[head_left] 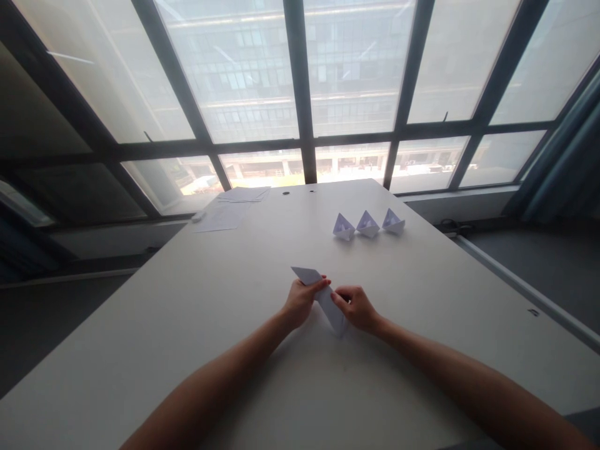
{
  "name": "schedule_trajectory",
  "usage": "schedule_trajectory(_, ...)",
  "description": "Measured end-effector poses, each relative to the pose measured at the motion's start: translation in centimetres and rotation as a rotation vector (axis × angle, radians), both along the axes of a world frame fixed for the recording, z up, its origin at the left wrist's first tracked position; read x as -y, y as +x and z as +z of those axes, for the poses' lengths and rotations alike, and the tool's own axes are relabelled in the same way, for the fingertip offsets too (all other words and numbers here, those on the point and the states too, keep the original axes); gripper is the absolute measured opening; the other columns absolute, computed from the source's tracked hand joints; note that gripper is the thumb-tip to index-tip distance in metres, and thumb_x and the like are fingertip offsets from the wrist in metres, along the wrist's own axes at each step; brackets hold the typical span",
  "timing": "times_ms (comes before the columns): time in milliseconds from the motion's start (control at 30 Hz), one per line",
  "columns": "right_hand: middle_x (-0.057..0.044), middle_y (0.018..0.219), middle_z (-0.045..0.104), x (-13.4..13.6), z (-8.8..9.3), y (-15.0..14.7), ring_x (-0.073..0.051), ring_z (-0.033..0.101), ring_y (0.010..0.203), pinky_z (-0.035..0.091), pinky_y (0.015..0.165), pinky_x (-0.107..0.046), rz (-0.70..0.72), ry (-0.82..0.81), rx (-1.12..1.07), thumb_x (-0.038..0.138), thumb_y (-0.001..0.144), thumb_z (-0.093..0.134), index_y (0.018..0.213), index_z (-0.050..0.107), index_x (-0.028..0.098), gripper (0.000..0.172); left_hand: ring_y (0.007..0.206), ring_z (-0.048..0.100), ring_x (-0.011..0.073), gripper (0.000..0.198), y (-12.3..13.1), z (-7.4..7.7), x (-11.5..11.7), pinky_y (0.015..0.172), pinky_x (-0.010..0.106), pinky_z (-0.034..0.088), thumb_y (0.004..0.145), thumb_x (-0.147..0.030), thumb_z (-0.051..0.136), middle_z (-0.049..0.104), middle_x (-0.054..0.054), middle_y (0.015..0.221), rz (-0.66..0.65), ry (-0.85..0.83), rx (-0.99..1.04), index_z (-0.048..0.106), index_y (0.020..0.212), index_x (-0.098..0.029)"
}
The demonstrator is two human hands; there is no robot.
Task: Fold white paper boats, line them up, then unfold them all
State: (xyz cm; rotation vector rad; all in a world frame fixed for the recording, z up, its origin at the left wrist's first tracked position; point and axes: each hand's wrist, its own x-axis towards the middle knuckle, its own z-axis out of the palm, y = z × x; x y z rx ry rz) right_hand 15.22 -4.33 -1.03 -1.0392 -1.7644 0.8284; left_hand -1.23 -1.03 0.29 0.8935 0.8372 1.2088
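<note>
A folded white paper piece [307, 275] lies slanted on the white table [234, 300], running from upper left to lower right. My left hand [302, 299] pinches its upper part, fingers closed over the fold. My right hand [356, 308] grips the lower part, fingers curled onto the paper. Beyond them, three finished paper boats [368, 224] stand in a row on the table, apart from both hands.
Loose white sheets [225, 215] lie at the table's far left corner, with a small stack [244, 194] behind them. Two dark spots [286, 192] mark the far edge. A large window wall rises behind the table. Grey floor lies to either side.
</note>
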Motion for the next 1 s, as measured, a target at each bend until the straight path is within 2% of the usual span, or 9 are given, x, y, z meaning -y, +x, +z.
schedule_trajectory(167, 0.005, 0.054, 0.031, 0.1, -0.2, 0.0, -0.009, 0.028, 0.053, 0.019, 0.05, -0.024, -0.014, -0.034, 0.045, 0.037, 0.089, 0.049, 0.056, 0.045, 0.017, 0.039, 0.076, 0.064, 0.0135, 0.031, -0.9, 0.0, -1.4, 0.07, 0.022, 0.047, 0.058, -0.022, 0.089, 0.072, 0.005, 0.079, 0.14, -0.051, 0.164, 0.072, 0.081, -0.011)
schedule_trajectory(333, 0.005, 0.054, 0.033, 0.2, -0.1, 0.0, -0.008, 0.03, 0.052, 0.02, 0.05, -0.024, 0.003, -0.04, 0.035, 0.034, 0.088, 0.049, 0.054, 0.045, 0.016, 0.038, 0.072, 0.066, 0.0144, 0.031, -1.7, -0.2, -2.4, 0.065, 0.022, 0.049, 0.061, -0.027, 0.088, 0.073, 0.007, 0.079, 0.192, -0.102, 0.184, 0.07, 0.081, -0.011)
schedule_trajectory(600, 0.004, 0.049, 0.045, 0.3, 0.1, 0.4, -0.009, 0.039, 0.047, 0.027, 0.047, -0.022, 0.076, -0.135, -0.063, 0.033, 0.088, 0.049, 0.054, 0.052, 0.016, 0.038, 0.08, 0.068, 0.0137, 0.02, -2.7, -0.2, -3.6, 0.074, 0.021, 0.052, 0.074, -0.025, 0.08, 0.072, 0.006, 0.088, 0.263, -0.116, 0.253, 0.069, 0.086, -0.013)
schedule_trajectory(667, 0.003, 0.049, 0.05, 0.1, 0.1, 0.6, -0.01, 0.043, 0.047, 0.03, 0.048, -0.021, 0.067, -0.152, -0.112, 0.034, 0.088, 0.05, 0.055, 0.055, 0.016, 0.038, 0.081, 0.067, 0.0141, 0.025, -2.7, -0.1, -3.4, 0.073, 0.022, 0.053, 0.079, -0.034, 0.076, 0.072, 0.008, 0.098, 0.182, -0.113, 0.259, 0.069, 0.094, -0.014)
schedule_trajectory(733, 0.001, 0.051, 0.054, -0.2, 0.1, 0.7, -0.01, 0.047, 0.048, 0.034, 0.049, -0.022, 0.027, -0.15, -0.163, 0.036, 0.089, 0.051, 0.056, 0.057, 0.016, 0.038, 0.084, 0.067, 0.0157, 0.034, -2.6, 0.0, -2.8, 0.075, 0.025, 0.053, 0.083, -0.043, 0.07, 0.071, 0.01, 0.107, 0.022, -0.098, 0.245, 0.069, 0.102, -0.015)
schedule_trajectory(800, 0.0, 0.052, 0.056, -0.5, 0.2, 0.9, -0.011, 0.05, 0.049, 0.036, 0.051, -0.022, -0.026, -0.14, -0.203, 0.037, 0.089, 0.051, 0.057, 0.058, 0.016, 0.039, 0.09, 0.067, 0.0188, 0.038, -2.2, 0.0, -2.1, 0.08, 0.029, 0.053, 0.084, -0.047, 0.067, 0.07, 0.012, 0.109, -0.147, -0.066, 0.196, 0.069, 0.104, -0.014)
schedule_trajectory(867, 0.0, 0.052, 0.057, -0.8, 0.2, 1.0, -0.011, 0.05, 0.048, 0.038, 0.051, -0.023, -0.058, -0.144, -0.217, 0.038, 0.09, 0.051, 0.056, 0.059, 0.016, 0.04, 0.093, 0.067, 0.0222, 0.038, -1.7, -0.1, -1.5, 0.086, 0.033, 0.051, 0.084, -0.045, 0.068, 0.07, 0.014, 0.106, -0.256, -0.017, 0.124, 0.069, 0.102, -0.012)
schedule_trajectory(933, -0.001, 0.051, 0.057, -1.0, 0.1, 1.1, -0.012, 0.05, 0.048, 0.038, 0.051, -0.023, -0.06, -0.17, -0.201, 0.038, 0.09, 0.05, 0.056, 0.059, 0.016, 0.041, 0.093, 0.067, 0.0245, 0.037, -1.3, -0.3, -1.2, 0.089, 0.036, 0.049, 0.083, -0.043, 0.07, 0.071, 0.015, 0.102, -0.29, 0.026, 0.06, 0.07, 0.099, -0.01)
schedule_trajectory(1000, -0.002, 0.058, 0.06, -1.2, 0.0, 1.0, -0.013, 0.053, 0.052, 0.041, 0.053, -0.024, -0.09, -0.163, -0.182, 0.038, 0.089, 0.052, 0.066, 0.064, 0.015, 0.034, 0.09, 0.067, 0.0247, 0.037, -1.0, -0.5, -1.0, 0.089, 0.037, 0.049, 0.082, -0.042, 0.07, 0.072, 0.015, 0.097, -0.26, 0.056, 0.002, 0.072, 0.095, -0.008)
